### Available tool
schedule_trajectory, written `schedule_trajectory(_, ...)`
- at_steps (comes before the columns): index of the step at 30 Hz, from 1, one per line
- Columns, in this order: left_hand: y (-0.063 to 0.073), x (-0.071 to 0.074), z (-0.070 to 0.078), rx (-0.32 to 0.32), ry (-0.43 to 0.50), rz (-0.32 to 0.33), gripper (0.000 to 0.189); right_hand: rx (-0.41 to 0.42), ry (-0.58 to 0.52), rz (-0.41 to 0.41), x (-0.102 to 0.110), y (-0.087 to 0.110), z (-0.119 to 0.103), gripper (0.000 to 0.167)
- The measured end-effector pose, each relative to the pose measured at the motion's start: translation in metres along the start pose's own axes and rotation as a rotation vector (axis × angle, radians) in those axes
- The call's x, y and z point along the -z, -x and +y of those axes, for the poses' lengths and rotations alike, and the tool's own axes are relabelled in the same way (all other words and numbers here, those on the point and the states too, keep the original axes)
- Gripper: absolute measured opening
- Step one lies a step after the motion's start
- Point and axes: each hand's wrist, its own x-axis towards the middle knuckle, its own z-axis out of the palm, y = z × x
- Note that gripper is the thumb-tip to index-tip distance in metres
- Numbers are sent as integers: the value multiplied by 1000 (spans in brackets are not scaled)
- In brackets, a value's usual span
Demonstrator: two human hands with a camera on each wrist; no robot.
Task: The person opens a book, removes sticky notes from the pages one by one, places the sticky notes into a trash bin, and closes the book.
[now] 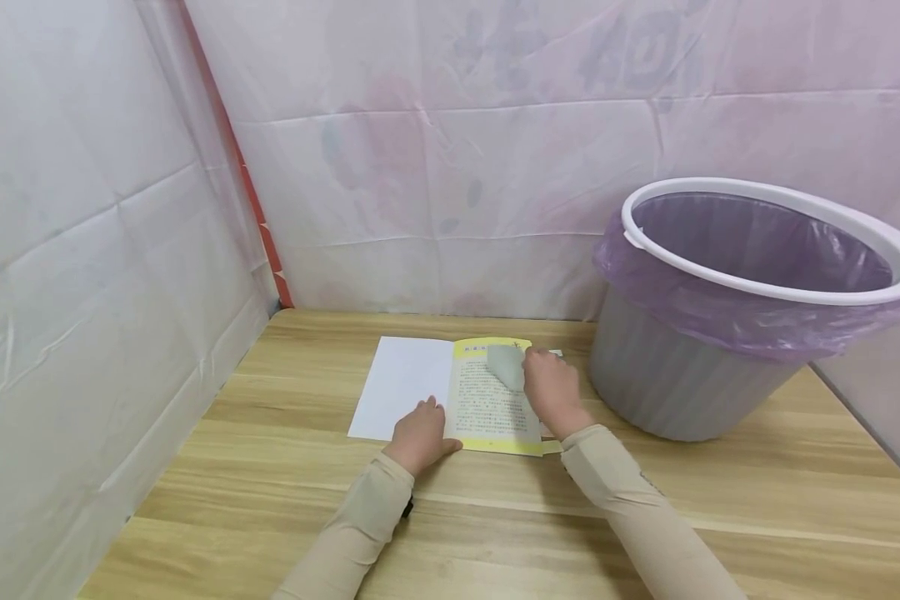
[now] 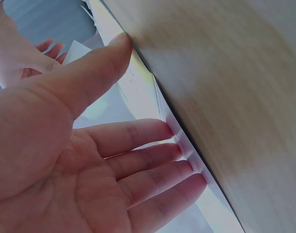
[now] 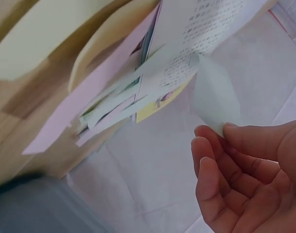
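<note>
Both arms reach forward from the lower edge of the head view, in beige long sleeves (image 1: 607, 475) that come down to the wrists, and they slant in toward each other. The left hand (image 1: 420, 435) lies low, its back turned up to the head camera and its thumb (image 2: 99, 73) spread well away from the other fingers (image 2: 138, 136). The left wrist view shows the palm, with those four fingers nearly straight and side by side. The right hand (image 1: 551, 386) sits farther forward, bent into a pinch: its thumb presses toward the forefinger, and the remaining fingers curl loosely below.
</note>
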Motion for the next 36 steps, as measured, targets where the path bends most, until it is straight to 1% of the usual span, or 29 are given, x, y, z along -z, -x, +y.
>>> schedule_trajectory(6,1,0,1,0,0,3,69,-24,-12,-2,9,1,4,17)
schedule_trajectory(10,2,1,2,-5,-8,6,69,-27,-46,49,18,4,8,14)
schedule_trajectory(14,2,1,2,-8,4,11,69,-19,-86,137,27,7,13,10)
schedule_trajectory(17,2,0,2,-8,18,13,68,6,-117,214,35,12,16,5)
schedule_trajectory(19,3,-1,1,-5,24,12,68,42,-140,269,43,15,17,10)
schedule_trajectory(21,4,-1,-2,2,38,13,68,102,-161,329,52,19,17,21)
schedule_trajectory(24,7,-3,-10,21,66,17,68,240,-196,455,66,23,12,33)
schedule_trajectory(26,11,-3,-17,32,87,22,67,357,-228,573,78,24,6,35)
schedule_trajectory(28,17,-3,-25,45,94,29,67,469,-263,717,91,24,-1,30)
schedule_trajectory(30,22,-2,-32,60,100,36,67,554,-297,872,106,22,-5,22)
schedule_trajectory(32,25,0,-37,72,97,42,67,579,-311,1023,122,18,-5,17)
schedule_trajectory(33,25,1,-38,76,96,45,67,566,-308,1094,130,15,-2,16)
schedule_trajectory(34,25,1,-39,80,97,46,67,539,-307,1153,137,12,1,15)
schedule_trajectory(36,24,2,-40,84,99,43,67,454,-290,1215,152,6,13,12)
